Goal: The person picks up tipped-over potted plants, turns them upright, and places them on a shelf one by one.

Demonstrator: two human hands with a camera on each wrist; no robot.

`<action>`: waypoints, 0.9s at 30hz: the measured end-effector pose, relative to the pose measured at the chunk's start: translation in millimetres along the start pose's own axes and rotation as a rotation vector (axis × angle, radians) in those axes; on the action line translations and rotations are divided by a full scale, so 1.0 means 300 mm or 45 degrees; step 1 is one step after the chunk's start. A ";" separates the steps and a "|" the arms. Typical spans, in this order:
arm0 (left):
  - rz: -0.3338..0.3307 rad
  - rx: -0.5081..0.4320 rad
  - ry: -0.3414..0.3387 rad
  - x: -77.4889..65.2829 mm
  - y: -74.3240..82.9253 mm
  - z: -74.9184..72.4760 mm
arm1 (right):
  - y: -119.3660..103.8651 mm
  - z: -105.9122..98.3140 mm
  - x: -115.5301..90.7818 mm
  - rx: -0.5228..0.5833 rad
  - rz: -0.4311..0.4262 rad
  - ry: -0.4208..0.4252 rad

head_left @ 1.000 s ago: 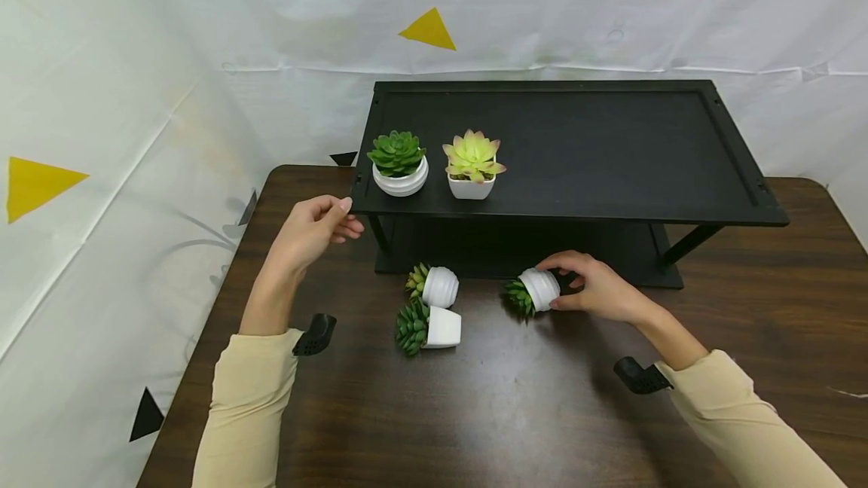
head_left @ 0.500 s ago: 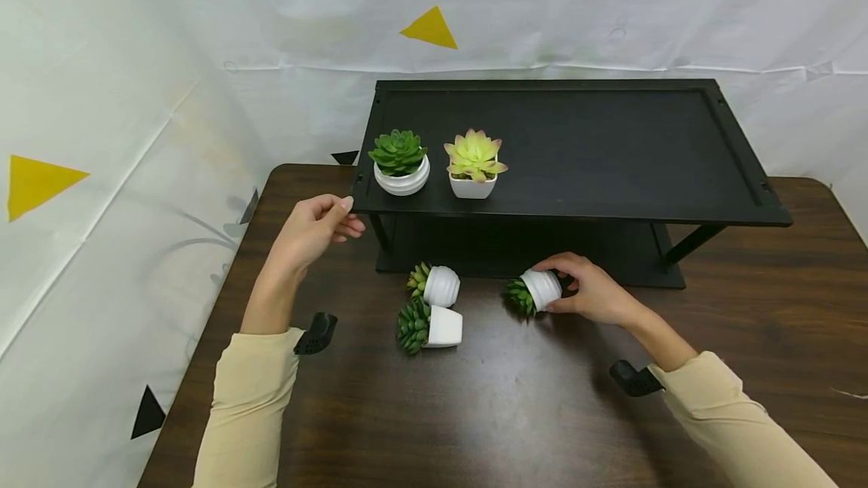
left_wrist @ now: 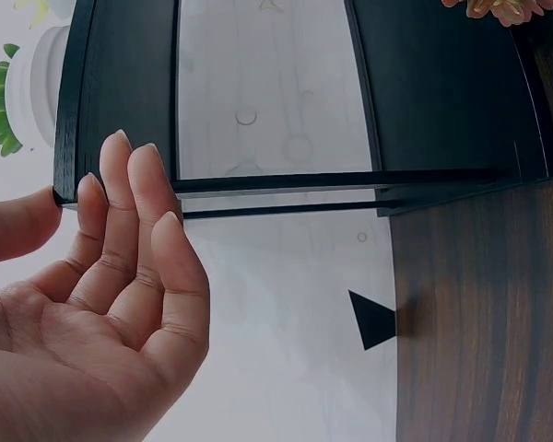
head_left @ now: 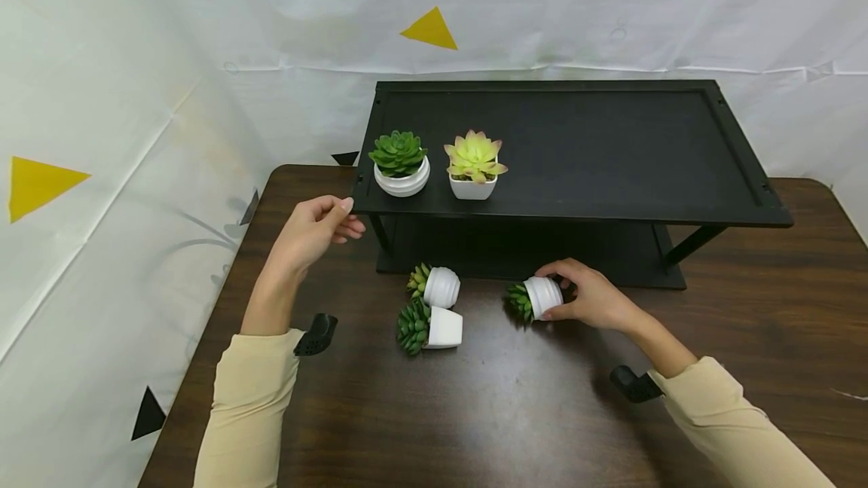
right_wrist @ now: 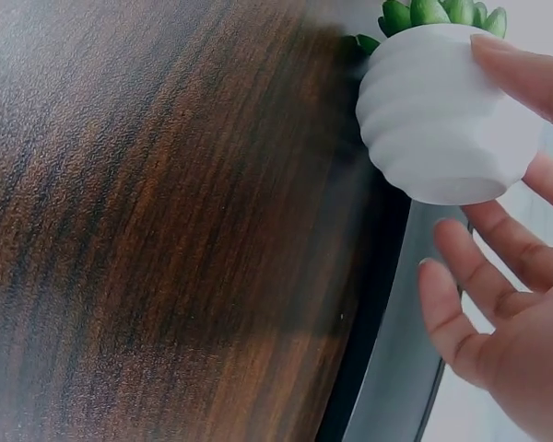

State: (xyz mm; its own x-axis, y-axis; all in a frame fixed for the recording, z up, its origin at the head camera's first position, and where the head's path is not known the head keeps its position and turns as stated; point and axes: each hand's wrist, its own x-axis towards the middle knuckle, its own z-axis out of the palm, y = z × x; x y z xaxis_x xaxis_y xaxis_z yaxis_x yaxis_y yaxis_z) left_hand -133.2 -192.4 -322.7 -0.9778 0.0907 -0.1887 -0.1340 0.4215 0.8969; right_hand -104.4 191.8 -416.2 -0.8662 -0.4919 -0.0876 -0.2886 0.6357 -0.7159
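A black two-tier shelf [head_left: 597, 149] stands at the back of the wooden table. My left hand [head_left: 308, 232] pinches its front left corner, thumb on the top board and fingers below. On that board sit a green succulent in a round white pot [head_left: 401, 183] and a yellow-green succulent in a square white pot [head_left: 472, 187]. In front of the shelf, my right hand [head_left: 593, 300] grips a small potted succulent [head_left: 543, 298] by its ribbed white pot, thumb on one side and fingers on the other. The plant lies tipped sideways, leaves pointing left.
Two more potted succulents lie on their sides, close together: one in a rounded white pot [head_left: 442, 288], one in a tapered white pot [head_left: 444, 327]. The shelf's lower board [head_left: 502, 247] is just behind them. A white sheet [head_left: 542, 13] hangs behind the table [head_left: 488, 420].
My right hand has brought the gripped potted succulent slightly toward me, away from the shelf. The left hand has stayed at the shelf corner.
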 end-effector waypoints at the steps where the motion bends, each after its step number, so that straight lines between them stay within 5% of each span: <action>1: 0.001 -0.001 0.000 0.000 0.000 0.000 | -0.001 -0.001 0.000 -0.007 0.014 -0.002; 12: 0.002 -0.001 0.004 -0.002 0.001 0.002 | -0.022 -0.029 -0.001 -0.040 0.116 -0.083; 27: 0.004 0.004 0.002 -0.003 0.003 0.000 | -0.006 -0.042 -0.019 -0.005 0.121 -0.119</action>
State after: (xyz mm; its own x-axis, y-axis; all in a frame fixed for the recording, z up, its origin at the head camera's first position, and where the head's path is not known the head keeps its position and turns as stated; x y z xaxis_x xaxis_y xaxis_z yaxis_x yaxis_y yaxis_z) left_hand -132.4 -192.2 -321.6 -0.9785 0.0902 -0.1855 -0.1307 0.4244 0.8960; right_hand -104.2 201.0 -405.6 -0.8479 -0.4827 -0.2192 -0.2091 0.6845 -0.6984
